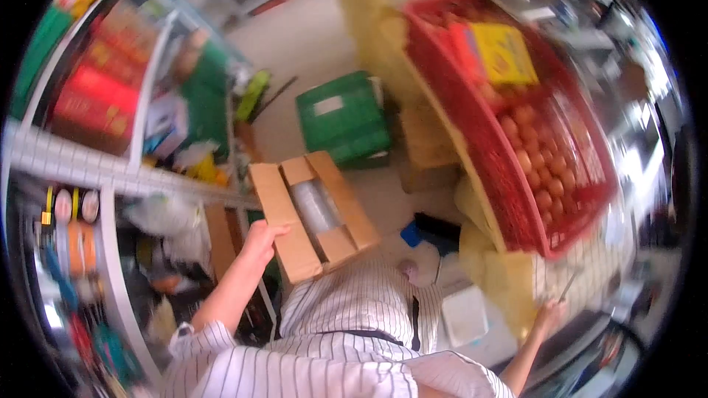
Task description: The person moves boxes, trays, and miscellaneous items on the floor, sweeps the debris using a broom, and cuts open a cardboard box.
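My left hand is closed on the left flap of an open cardboard box, holding it up in front of my body. Inside the box lies something pale and rounded, apparently wrapped in clear plastic. Off to the right, my right hand is closed around a thin, pointed metal tool, too blurred to name. That hand is over the near end of the table, below a red crate.
Round brownish items, perhaps eggs, fill part of the crate, with a yellow and red packet on top. A green crate stands on the floor ahead. White shelving with packed goods lines the left. A white bin is near my legs.
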Available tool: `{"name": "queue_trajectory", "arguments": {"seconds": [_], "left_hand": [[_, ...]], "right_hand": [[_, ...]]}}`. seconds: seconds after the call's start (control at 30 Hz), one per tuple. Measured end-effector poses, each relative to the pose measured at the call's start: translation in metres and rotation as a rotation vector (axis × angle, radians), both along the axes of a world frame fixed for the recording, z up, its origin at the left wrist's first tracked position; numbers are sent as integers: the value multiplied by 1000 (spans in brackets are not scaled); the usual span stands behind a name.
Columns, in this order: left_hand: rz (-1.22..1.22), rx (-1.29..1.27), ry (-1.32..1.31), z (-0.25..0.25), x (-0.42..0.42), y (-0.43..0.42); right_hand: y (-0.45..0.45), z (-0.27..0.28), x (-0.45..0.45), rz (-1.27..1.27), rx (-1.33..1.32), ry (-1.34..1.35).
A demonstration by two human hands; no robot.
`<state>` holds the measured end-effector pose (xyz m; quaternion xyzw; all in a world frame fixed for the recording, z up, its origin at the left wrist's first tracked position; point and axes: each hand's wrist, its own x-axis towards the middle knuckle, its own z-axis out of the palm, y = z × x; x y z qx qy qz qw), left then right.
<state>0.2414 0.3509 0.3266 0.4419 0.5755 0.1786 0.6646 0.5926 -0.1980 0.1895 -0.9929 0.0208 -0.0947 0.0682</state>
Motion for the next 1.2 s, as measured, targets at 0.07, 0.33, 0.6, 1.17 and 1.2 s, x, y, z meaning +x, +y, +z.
{"name": "queue_trajectory", "arguments": {"seconds": [0.07,0.33,0.6,1.17,1.2], "left_hand": [[112,-58,12,-12,-12,1],[526,-80,-70,-4,-91,46],[602,-104,-12,-32,-117,123],[391,35,-285,94,-66,309],[382,16,-288,96,-64,317]], "right_hand": [[22,13,15,-53,26,106],[-35,2,70,253,-166,-479],[225,173,-4,430,224,-594],[802,36,-168,688,1042,2296],[815,37,-167,700,1019,2305]]}}
